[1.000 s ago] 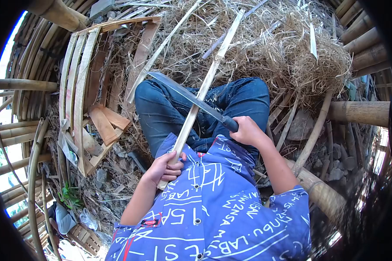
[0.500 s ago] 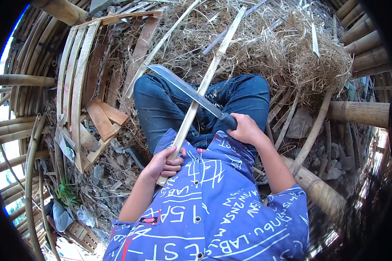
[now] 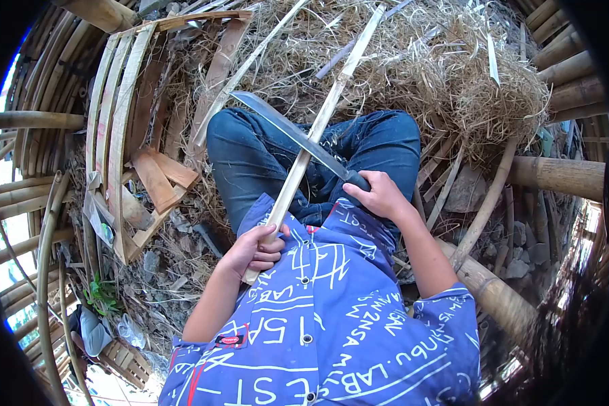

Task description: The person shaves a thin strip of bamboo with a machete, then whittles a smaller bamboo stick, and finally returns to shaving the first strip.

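Observation:
A long pale bamboo strip (image 3: 329,101) runs from my belly up and away over my crossed legs. My left hand (image 3: 256,252) is wrapped round its near end, against the blue shirt. In my right hand (image 3: 379,194) is the dark handle of a large knife (image 3: 277,122). Its long blade points up and to the left and crosses the strip, seemingly touching it, above my lap. The thumb lies along the handle near the blade.
Curly shavings (image 3: 453,95) are heaped beyond my knees. A slatted wooden frame (image 3: 120,101) and brown wood pieces (image 3: 159,183) lie at the left. Another dark handle (image 3: 208,238) is near my left thigh. Thick bamboo poles (image 3: 558,176) are at the right.
The knife has tilted a little, and my right thumb shows more along the handle. The strip and my left hand have shifted slightly.

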A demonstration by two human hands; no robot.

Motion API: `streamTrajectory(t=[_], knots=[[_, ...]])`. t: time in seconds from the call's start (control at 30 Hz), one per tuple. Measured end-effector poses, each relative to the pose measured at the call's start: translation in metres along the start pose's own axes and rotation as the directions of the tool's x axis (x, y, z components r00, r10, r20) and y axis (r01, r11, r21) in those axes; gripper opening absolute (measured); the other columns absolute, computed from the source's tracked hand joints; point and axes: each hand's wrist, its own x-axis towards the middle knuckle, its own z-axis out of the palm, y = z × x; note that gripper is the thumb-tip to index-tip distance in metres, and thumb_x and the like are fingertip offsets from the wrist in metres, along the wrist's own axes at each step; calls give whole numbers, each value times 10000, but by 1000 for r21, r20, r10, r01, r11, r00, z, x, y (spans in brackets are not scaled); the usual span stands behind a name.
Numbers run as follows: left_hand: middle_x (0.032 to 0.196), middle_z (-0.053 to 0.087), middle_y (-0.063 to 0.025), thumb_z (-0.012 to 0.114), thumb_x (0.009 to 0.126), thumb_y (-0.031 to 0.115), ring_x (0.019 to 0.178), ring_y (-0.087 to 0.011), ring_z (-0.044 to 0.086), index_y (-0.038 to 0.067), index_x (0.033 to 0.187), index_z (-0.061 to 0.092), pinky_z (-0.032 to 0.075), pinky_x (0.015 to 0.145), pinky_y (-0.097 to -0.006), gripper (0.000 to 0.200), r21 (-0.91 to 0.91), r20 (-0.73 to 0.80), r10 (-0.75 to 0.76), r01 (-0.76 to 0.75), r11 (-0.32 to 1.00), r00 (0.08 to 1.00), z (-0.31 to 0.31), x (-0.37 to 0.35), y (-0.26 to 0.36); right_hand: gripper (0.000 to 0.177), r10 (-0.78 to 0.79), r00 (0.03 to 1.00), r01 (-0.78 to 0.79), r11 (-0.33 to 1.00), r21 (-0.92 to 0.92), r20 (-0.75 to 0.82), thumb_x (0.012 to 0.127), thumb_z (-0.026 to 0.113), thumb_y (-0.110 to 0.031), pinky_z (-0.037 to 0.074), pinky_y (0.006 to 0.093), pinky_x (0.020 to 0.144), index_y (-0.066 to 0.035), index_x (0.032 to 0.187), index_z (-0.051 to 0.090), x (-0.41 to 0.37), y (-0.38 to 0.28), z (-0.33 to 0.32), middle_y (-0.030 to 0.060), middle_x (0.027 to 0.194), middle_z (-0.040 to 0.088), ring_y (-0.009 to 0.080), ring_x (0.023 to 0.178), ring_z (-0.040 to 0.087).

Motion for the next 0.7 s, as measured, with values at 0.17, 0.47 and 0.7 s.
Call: streamTrajectory(t=[0.17, 0.47, 0.7], knots=[[607, 261, 80, 478, 988, 302, 424, 3, 215, 58, 1089, 507, 189, 319, -160, 266, -44, 28, 2, -1, 999, 1000, 0, 0, 1, 521, 52, 998, -53, 998, -38, -36, 831, 633, -512, 501, 438, 735, 5, 850, 691, -2, -8, 1, 237, 798, 668, 403, 813, 652], [618, 295, 64, 520, 972, 298, 421, -7, 245, 51, 1090, 504, 213, 318, -169, 274, -9, 18, 36, -36, 999, 999, -4, -2, -2, 496, 43, 998, -46, 996, -71, -45, 813, 654, -501, 514, 446, 741, -12, 889, 690, -2, -7, 3, 236, 806, 673, 411, 809, 655], [623, 383, 34, 595, 918, 296, 420, -25, 304, 59, 1094, 493, 273, 315, -176, 313, 87, -49, 24, -19, 996, 999, -15, -11, -7, 439, -33, 997, 25, 994, -104, -71, 778, 712, -429, 528, 453, 725, -10, 903, 669, -6, -7, 12, 244, 780, 667, 418, 767, 656]])
